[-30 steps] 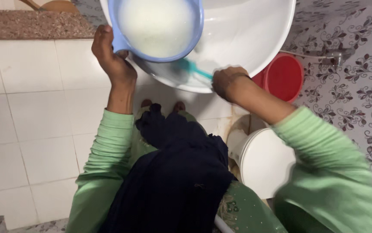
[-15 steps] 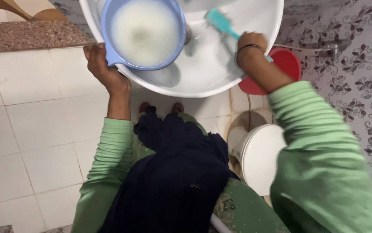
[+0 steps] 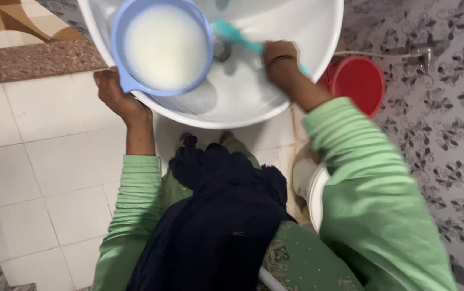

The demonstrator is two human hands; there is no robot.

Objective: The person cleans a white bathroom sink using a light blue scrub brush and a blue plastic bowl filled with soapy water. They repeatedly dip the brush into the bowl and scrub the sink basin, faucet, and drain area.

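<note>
Where white floor tiles point(image 3: 43, 161) meet floral wall tiles point(image 3: 447, 118).

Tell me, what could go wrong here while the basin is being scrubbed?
The left hand holds a blue jug nearly full of milky liquid over the white basin; a tilt could slop it out. The right hand scrubs with a teal brush close beside the jug and might knock it. Splashes could wet the tiled floor, making it slippery.

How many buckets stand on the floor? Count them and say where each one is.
1: a red bucket by the patterned wall, right of the white basin. Others may be hidden under it.
</note>
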